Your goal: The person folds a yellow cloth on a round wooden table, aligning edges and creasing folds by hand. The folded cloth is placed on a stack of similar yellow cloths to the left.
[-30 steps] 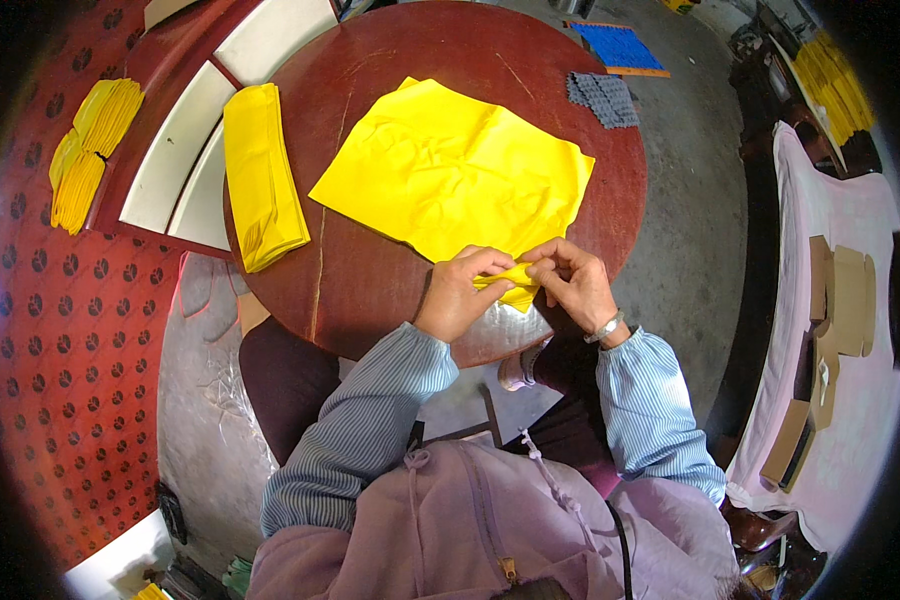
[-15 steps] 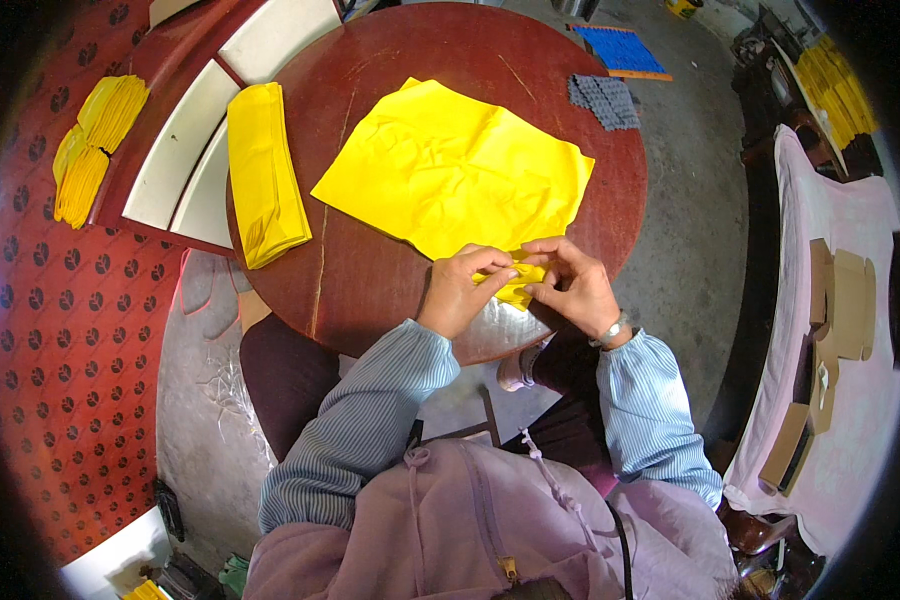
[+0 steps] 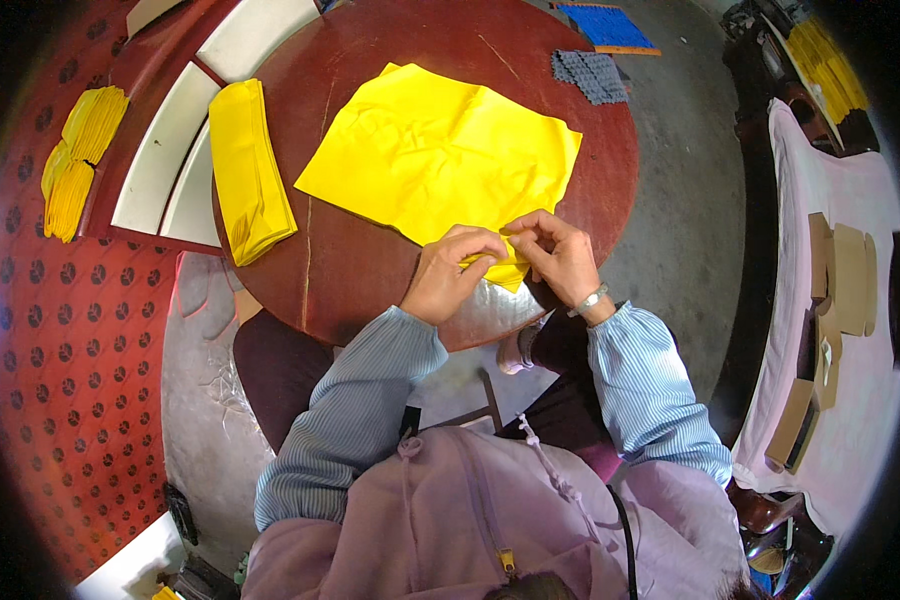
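A large crumpled yellow cloth (image 3: pixel 440 150) lies spread on a round dark-red table (image 3: pixel 360 270). My left hand (image 3: pixel 455 272) and my right hand (image 3: pixel 555 255) meet at the cloth's near corner by the table's front edge. Both pinch that corner between fingers and thumb, and a small fold of yellow shows between and under the fingers. A metal watch sits on my right wrist.
A folded stack of yellow cloths (image 3: pixel 248 170) lies at the table's left edge. More yellow cloths (image 3: pixel 78 160) lie on the red patterned floor at left. A grey mat (image 3: pixel 590 75) and a blue mat (image 3: pixel 605 25) lie beyond. Cardboard pieces (image 3: pixel 835 290) rest on a white-covered surface at right.
My hands have stayed at the cloth's near corner, fingers working the fold slightly. The rest of the cloth has not moved.
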`<state>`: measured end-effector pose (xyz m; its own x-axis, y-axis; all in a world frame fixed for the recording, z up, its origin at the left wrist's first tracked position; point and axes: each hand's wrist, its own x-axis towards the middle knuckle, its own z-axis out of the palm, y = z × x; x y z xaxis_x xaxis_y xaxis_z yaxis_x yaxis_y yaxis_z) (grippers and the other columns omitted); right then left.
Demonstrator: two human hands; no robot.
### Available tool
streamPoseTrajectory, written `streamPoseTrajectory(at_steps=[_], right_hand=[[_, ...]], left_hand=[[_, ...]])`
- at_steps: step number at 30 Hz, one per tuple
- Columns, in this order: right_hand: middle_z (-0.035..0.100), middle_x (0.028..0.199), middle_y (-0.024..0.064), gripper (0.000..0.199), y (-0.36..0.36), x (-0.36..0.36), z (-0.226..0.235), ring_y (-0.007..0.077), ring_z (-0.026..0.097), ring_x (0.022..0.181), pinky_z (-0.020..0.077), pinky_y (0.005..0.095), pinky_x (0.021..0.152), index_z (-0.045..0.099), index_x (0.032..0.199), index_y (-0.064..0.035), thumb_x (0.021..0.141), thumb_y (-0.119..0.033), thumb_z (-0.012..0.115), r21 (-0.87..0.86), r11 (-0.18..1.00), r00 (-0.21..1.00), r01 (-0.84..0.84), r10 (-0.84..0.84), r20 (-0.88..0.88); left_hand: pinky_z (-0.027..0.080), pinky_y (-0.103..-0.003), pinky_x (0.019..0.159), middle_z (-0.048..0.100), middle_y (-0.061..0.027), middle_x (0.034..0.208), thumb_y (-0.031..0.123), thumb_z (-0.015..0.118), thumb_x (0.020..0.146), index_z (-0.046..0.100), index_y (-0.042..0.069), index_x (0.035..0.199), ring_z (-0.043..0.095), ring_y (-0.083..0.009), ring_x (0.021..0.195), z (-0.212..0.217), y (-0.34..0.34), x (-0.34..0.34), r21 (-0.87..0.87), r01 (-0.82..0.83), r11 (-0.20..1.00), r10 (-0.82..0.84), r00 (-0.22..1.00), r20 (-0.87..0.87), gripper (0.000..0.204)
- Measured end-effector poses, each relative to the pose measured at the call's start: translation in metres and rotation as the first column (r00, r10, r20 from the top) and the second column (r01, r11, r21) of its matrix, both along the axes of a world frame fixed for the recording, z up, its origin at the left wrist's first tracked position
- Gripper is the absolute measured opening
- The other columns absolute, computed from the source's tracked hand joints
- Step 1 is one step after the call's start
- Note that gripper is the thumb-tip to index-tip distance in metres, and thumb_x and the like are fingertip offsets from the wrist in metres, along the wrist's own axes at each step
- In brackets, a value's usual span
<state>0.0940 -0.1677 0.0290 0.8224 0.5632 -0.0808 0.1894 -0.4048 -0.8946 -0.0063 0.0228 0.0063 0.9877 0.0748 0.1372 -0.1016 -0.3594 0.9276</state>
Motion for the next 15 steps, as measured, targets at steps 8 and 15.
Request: streamPoseTrajectory(at_steps=[8,15], right_hand=[[0.076,0.084,0.0049,0.014,-0.021,0.014,-0.001,0.0096,0.071,0.074,0.057,0.028,0.065,0.076,0.104,-0.0019,0.096,-0.013,0.078,0.066,0.99,0.988,0.127,-0.132,0.075],[0.075,0.113,0.0146,0.028,-0.031,0.181,-0.023,0.0278,0.074,0.095,0.0582,0.0365,0.087,0.075,0.121,-0.0043,0.1,-0.022,0.073,-0.011,0.936,0.73,0.353,-0.268,0.629]], left_hand=[[0.056,-0.037,0.099,0.078,-0.013,0.111,0.0,0.071,0.09,0.081,0.007,0.1,0.071,-0.0283,0.117,-0.01,0.0,0.0,0.073,-0.012,0.997,0.007,0.998,0.066,0.016],[0.054,-0.041,0.103,0.078,-0.0138,0.11,-0.003,0.067,0.088,0.081,0.006,0.1,0.069,-0.0319,0.12,-0.009,0.004,0.001,0.099,0.037,0.994,-0.049,0.991,0.124,0.021]])
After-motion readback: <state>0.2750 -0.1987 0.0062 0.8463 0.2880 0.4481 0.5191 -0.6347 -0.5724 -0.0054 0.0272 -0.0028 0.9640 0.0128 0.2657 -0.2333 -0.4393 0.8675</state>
